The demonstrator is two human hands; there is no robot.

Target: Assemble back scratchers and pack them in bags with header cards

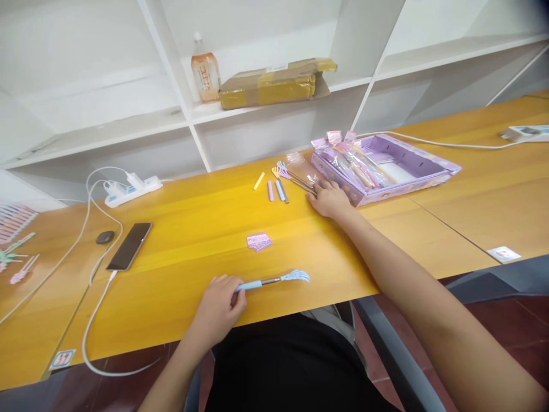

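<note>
My left hand [221, 306] is closed round the light blue handle of a back scratcher [270, 282] at the table's front edge; its blue claw head points right. Farther back, my right hand [330, 199] reaches to the left side of a purple box [377, 194]. Its fingertips are bent down at the ends of metal rods [302, 183] with purple and yellow claw heads, beside a clear plastic wrapper [306, 166]. What the fingers pinch is hidden. Loose handles lie nearby: a yellow one [258, 181], a purple one [270, 190] and a blue one [280, 190].
Wrapped back scratchers [355, 163] lie in the box. Small purple cards [259, 241] rest mid-table. At left are a phone [130, 246] on a white cable, a black oval object [105, 237] and a power strip [134, 191]. Shelves behind hold a bottle [206, 74] and a cardboard box [270, 86].
</note>
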